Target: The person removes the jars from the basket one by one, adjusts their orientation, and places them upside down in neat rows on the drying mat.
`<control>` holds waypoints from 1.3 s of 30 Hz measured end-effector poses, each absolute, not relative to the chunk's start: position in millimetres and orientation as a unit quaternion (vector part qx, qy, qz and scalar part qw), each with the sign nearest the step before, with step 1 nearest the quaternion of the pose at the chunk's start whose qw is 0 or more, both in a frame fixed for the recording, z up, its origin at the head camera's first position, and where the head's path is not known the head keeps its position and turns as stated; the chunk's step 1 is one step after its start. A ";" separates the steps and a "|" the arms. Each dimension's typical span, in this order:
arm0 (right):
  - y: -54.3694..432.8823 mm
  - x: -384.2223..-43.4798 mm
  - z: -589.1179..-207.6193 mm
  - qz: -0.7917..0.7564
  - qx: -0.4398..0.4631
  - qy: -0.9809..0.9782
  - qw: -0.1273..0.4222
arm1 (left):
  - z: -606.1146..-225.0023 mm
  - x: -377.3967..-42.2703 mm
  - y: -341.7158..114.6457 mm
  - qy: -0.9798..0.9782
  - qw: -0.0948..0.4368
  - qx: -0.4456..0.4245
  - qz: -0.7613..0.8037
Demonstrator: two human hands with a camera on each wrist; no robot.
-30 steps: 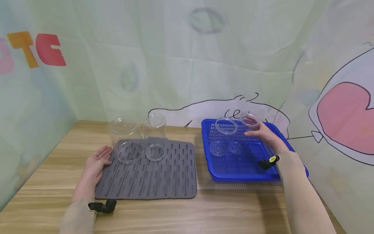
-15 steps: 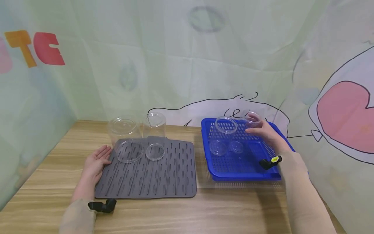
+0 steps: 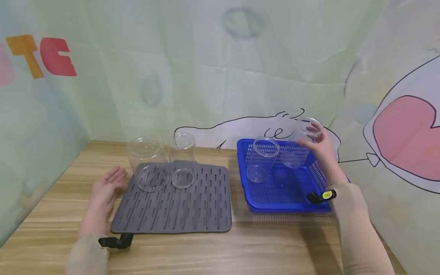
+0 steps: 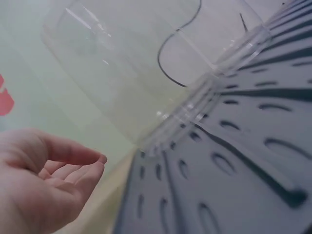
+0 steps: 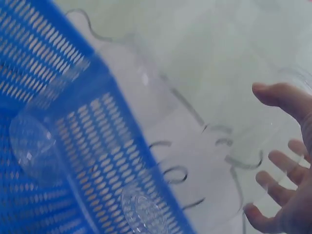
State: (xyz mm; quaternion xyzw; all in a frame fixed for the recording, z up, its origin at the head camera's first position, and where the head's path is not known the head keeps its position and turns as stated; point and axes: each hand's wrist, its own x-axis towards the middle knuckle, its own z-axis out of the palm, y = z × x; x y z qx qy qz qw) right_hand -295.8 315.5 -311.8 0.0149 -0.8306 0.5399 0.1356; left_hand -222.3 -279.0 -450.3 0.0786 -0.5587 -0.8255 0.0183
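Note:
My right hand (image 3: 323, 147) grips a clear plastic cup (image 3: 298, 147) near its rim, over the back of the blue basket (image 3: 287, 208). Its round base (image 5: 144, 212) shows against the basket wall in the right wrist view. Inside the basket a second clear cup (image 3: 262, 162) stands with its rim up. My left hand (image 3: 105, 187) lies beside the grey ridged mat (image 3: 206, 208), palm up and fingers extended, holding nothing. Near it on the mat stands a wide clear container (image 3: 146, 160), apart from the fingertips in the left wrist view. A narrower clear cup (image 3: 181, 154) stands to its right.
The wooden table (image 3: 206, 254) bears both the mat and the basket, with a strip of wood between them. A printed cloth backdrop (image 3: 206, 76) rises close behind and along both sides.
My right hand has lifted its cup higher and to the right, toward the basket's back corner. My left hand has shifted slightly left, away from the mat.

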 end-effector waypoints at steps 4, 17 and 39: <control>305.0 -287.4 -296.4 0.546 -0.002 -0.820 0.169 | -437.7 -220.1 -281.1 -0.507 0.064 0.039 -0.858; 257.5 -251.9 -255.4 0.502 -0.009 -0.802 0.323 | -380.8 -203.9 -260.8 -0.401 0.205 0.018 -0.893; 117.3 -209.0 -282.7 0.305 0.207 -0.811 0.454 | -331.5 -180.0 -190.5 -0.553 0.209 -0.194 -0.783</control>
